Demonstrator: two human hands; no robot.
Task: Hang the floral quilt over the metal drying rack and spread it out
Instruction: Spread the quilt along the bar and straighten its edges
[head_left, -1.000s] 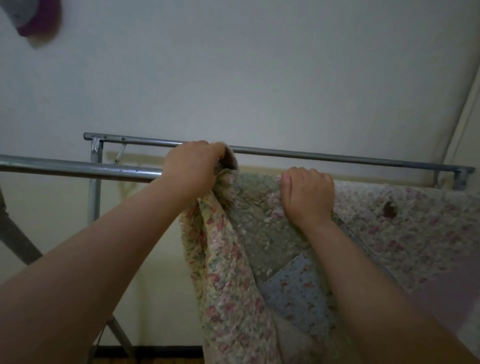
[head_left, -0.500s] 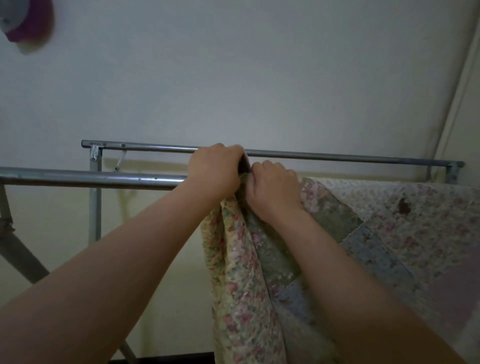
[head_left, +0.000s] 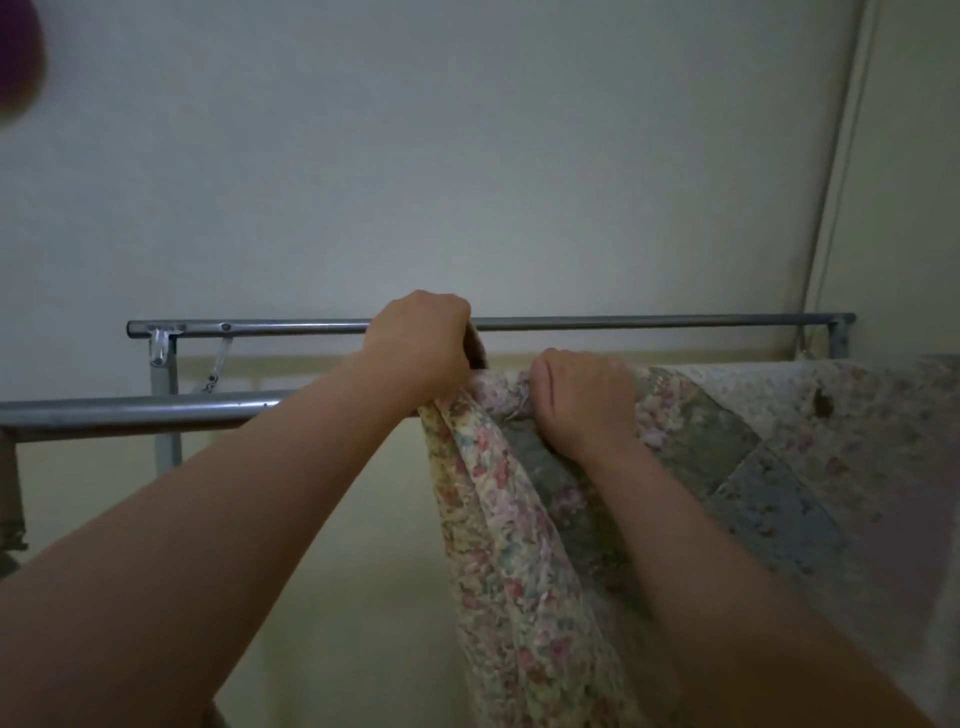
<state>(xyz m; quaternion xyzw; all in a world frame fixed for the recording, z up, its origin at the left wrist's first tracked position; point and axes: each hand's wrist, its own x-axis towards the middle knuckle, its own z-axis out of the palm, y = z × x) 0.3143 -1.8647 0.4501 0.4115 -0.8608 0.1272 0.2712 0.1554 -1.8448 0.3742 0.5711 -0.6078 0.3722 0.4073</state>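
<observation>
Plain white wall behind, dim light, cream lower section under a pale strip. Metal drying rack in front of me: near rail runs in from the left, far rail sits higher and closer to the wall. Something purple, blurred, top left corner; can't tell what.

Floral quilt is draped over the near rail on the right side, patchwork face toward me, spread fairly flat out to the right edge of view. Its left edge is bunched and hangs down in a thick fold between my forearms. Left stretch of the near rail is bare.

My left hand is up at the rail, fingers curled shut around the bunched quilt edge, knuckles toward the camera. My right hand is just beside it, touching the cloth on top of the rail, fingers clenched on a gather of fabric. Fingertips of both are hidden on the far side.

Step in hand, my read: spreading, hang part looks done. Next move probably calls for the right hand to pin the quilt on the rail while the left drags the bunched edge leftward along the bare rail, then smoothing the fold. Risk: pulling too hard could slide the whole quilt off.
</observation>
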